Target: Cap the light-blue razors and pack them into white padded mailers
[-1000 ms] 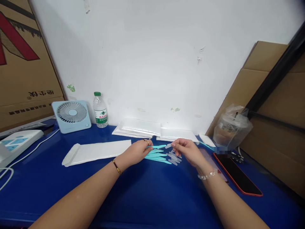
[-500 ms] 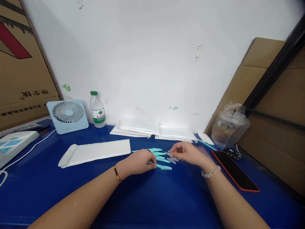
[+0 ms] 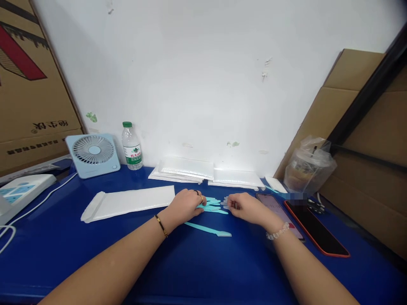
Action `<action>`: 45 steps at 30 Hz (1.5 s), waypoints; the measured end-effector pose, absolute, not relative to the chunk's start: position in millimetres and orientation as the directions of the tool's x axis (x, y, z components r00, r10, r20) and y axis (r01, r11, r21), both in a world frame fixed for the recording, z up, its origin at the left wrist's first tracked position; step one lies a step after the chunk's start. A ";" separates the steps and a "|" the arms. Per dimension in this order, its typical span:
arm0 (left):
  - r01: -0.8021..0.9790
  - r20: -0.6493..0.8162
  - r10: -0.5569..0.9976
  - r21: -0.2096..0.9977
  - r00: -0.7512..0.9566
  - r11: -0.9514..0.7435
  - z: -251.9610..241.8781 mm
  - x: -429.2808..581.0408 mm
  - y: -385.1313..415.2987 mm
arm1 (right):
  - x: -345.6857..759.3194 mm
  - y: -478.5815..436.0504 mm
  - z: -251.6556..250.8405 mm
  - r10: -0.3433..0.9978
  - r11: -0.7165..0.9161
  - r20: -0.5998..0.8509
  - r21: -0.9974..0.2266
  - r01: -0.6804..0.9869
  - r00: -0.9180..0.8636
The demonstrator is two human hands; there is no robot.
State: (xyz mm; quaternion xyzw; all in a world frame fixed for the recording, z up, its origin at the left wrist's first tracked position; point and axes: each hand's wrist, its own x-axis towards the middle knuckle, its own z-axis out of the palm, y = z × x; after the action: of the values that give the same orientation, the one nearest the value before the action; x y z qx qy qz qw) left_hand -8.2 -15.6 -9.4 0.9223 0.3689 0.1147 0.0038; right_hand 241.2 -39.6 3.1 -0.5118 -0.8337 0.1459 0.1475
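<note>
On the blue table, my left hand rests with fingers curled onto a small pile of light blue plastic sticks. My right hand is just to the right of them, fingers pinched on small clear caps beside the pile. One long light blue stick with a clear cap on its end lies alone on the table, nearer to me than both hands.
A white padded envelope lies left of my hands, with stacks of more envelopes by the wall. A small fan and water bottle stand at the back left. Two phones and a bagged drink cup sit at the right.
Both hands have come down to the pile on the table. A capped blue stick now lies alone in front of the hands, where there was none a second ago.
</note>
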 end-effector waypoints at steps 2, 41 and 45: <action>0.661 0.212 0.660 0.079 0.721 -0.747 -8.3 -8.1 -15.8 | 241.8 -40.4 5.2 0.898 0.422 0.109 -0.486 0.765 -0.426; 0.574 0.210 0.804 0.602 0.557 -0.555 -2.2 -3.0 -21.6 | 230.3 -36.9 7.0 0.944 0.126 0.018 -0.943 0.308 -0.330; 0.588 0.113 0.745 0.542 0.657 -0.601 -2.8 0.2 -31.0 | 246.7 -33.1 7.0 0.937 0.227 0.039 -0.822 0.522 -0.347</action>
State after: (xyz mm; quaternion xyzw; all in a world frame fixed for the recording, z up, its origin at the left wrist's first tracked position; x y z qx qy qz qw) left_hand 0.2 -31.0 -2.8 0.8791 0.3791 0.1663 0.2363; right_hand 246.7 -33.1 7.0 -0.4983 -0.7319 0.3715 0.2793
